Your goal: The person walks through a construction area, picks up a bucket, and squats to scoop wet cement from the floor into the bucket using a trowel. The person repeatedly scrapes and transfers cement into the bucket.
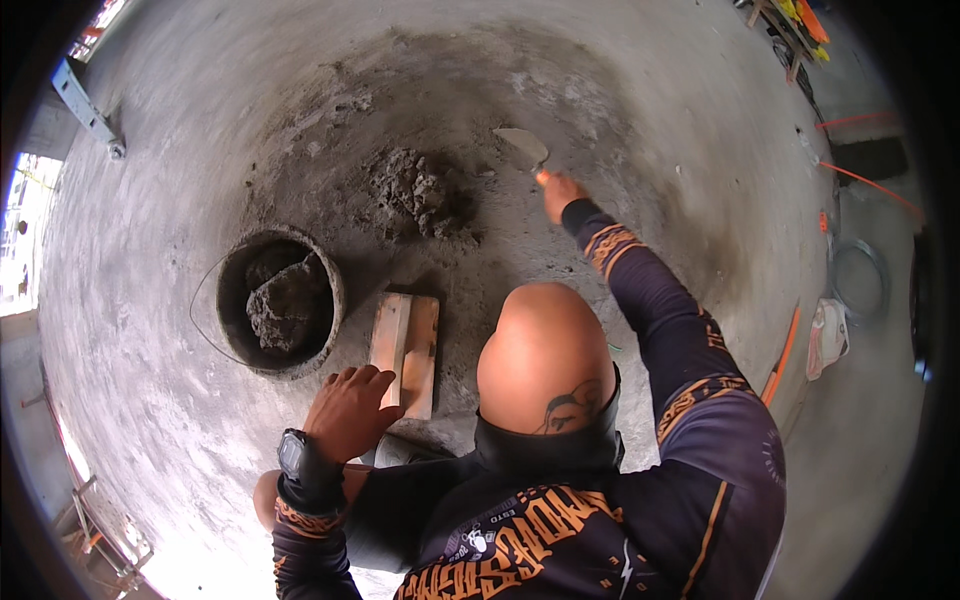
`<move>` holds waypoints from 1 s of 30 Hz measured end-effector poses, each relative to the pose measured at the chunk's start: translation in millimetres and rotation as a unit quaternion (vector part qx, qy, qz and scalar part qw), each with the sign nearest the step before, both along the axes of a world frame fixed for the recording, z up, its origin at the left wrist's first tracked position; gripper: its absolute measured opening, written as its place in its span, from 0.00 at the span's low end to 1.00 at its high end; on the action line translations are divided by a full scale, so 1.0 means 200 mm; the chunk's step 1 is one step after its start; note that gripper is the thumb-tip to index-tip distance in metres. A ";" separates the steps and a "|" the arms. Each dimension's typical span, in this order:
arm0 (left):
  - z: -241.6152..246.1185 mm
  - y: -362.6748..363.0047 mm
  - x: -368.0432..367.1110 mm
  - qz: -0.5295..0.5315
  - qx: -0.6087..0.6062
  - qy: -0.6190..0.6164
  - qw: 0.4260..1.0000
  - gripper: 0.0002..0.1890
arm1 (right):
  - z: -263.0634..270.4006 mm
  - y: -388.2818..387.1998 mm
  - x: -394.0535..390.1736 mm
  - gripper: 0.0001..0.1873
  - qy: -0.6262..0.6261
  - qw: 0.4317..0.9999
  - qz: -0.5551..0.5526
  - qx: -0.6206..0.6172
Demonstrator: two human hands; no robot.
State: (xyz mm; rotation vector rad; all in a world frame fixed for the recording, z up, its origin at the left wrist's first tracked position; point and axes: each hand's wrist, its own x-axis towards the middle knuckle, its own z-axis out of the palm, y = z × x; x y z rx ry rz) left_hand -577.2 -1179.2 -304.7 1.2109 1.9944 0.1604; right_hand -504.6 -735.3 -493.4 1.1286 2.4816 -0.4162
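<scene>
My right hand (562, 198) is closed around the orange handle of a trowel (527, 142), whose blade lies low over the grey concrete surface. To the left of the blade is a heap of wet mortar (416, 191). A round bucket (339, 281) with a wire handle stands farther left and holds a lump of mortar (286, 304). Between the bucket and my bent knee lies a wooden float (421, 352) with a lengthwise grip. My left hand (352, 411), with a watch on the wrist, hangs near the float's lower left edge, fingers spread; whether it touches the float is unclear.
A pale blue metal bar (86, 109) is at the upper left. Along the right side are an orange-handled tool (784, 356), a white sack (827, 337), a coil of wire or hose (861, 281) and an orange cord (870, 185). A wooden stand (787, 37) holds orange things at the upper right.
</scene>
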 end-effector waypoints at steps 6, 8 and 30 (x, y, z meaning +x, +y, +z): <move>0.01 0.03 0.01 0.002 0.028 -0.009 1.000 0.22 | -0.13 -0.58 0.09 0.21 0.019 0.990 0.048 -0.132; 0.02 0.04 0.02 -0.008 0.020 -0.001 1.000 0.22 | -0.09 -0.54 0.12 0.21 0.017 0.986 0.057 -0.156; -0.01 -0.15 0.01 0.084 -0.002 -0.017 0.996 0.24 | -0.15 -0.38 0.88 0.23 0.049 0.965 0.228 -0.116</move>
